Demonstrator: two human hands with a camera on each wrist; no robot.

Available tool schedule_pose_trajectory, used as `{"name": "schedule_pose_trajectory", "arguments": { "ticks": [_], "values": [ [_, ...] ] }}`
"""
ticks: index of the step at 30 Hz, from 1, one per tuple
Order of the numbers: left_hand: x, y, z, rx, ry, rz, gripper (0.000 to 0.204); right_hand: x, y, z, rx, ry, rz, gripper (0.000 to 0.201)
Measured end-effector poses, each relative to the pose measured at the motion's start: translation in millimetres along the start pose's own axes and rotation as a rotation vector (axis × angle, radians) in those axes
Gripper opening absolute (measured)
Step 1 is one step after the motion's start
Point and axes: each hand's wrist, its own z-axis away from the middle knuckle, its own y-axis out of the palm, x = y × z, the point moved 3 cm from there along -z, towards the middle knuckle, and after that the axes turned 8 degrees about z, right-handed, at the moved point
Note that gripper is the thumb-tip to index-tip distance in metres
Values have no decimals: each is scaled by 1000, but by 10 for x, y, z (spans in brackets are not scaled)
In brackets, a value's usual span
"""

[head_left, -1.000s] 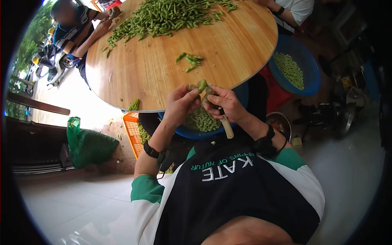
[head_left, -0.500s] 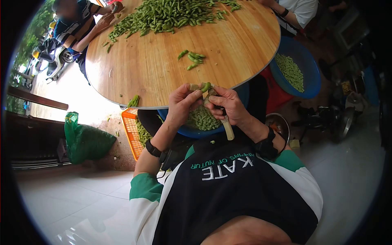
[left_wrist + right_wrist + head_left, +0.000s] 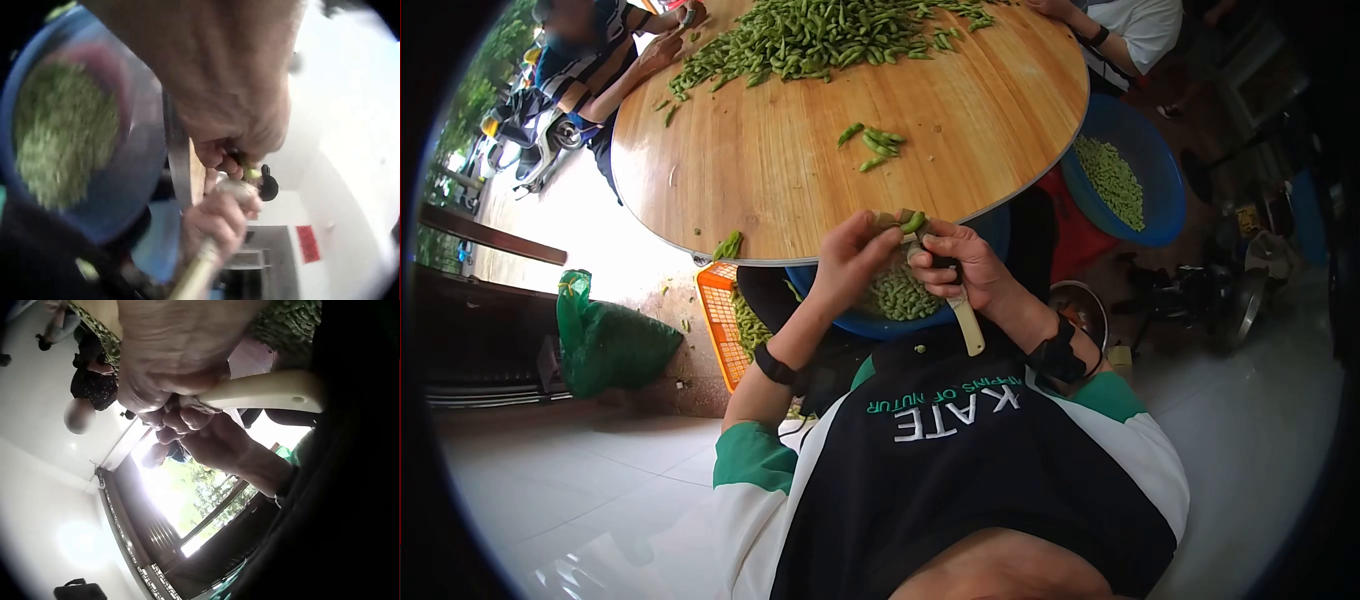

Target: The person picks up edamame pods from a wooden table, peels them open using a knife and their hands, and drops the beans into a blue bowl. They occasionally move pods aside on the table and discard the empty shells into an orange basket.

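Note:
Over the near edge of the round wooden table (image 3: 750, 170), my left hand (image 3: 848, 265) pinches a green soybean pod (image 3: 914, 222) between thumb and finger. My right hand (image 3: 968, 265) meets it at the pod, its fingers curled round a tool with a cream handle (image 3: 967, 325). The handle sticks out toward my body and shows a hole at its end in the right wrist view (image 3: 269, 392); the tool's working end is hidden by fingers. Brownish wraps cover some fingertips. Below both hands, a blue basin (image 3: 850, 322) holds shelled green beans (image 3: 900, 292).
A large heap of pods (image 3: 800, 45) covers the table's far side, with a few loose pods (image 3: 880, 142) nearer me. Another blue basin of beans (image 3: 1170, 190) stands right. An orange crate (image 3: 718, 330) and a green bag (image 3: 615, 345) are left. Two people sit across the table.
The pod and both hands have shifted slightly rightward in view. The cream handle has swung a little, its free end lower and further right. Both hands keep their hold.

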Motion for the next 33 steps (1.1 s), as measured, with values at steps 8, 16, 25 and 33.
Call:
{"name": "schedule_pose_trajectory", "arguments": {
  "ticks": [8, 16, 25, 33],
  "values": [
    [-398, 164, 87, 21, 679, -823, 11, -84, 13, -43, 27, -5, -141, 24],
    [-85, 90, 31, -138, -319, 264, 19, -13, -70, -55, -218, -116, 285, 21],
    [3, 194, 108, -92, 69, -373, 14, 138, 87, -25, -584, -712, 1575, 45],
    [-16, 270, 188, -33, 58, -462, 10, 158, 60, -38, -397, -836, 1788, 31]
  ]
}}
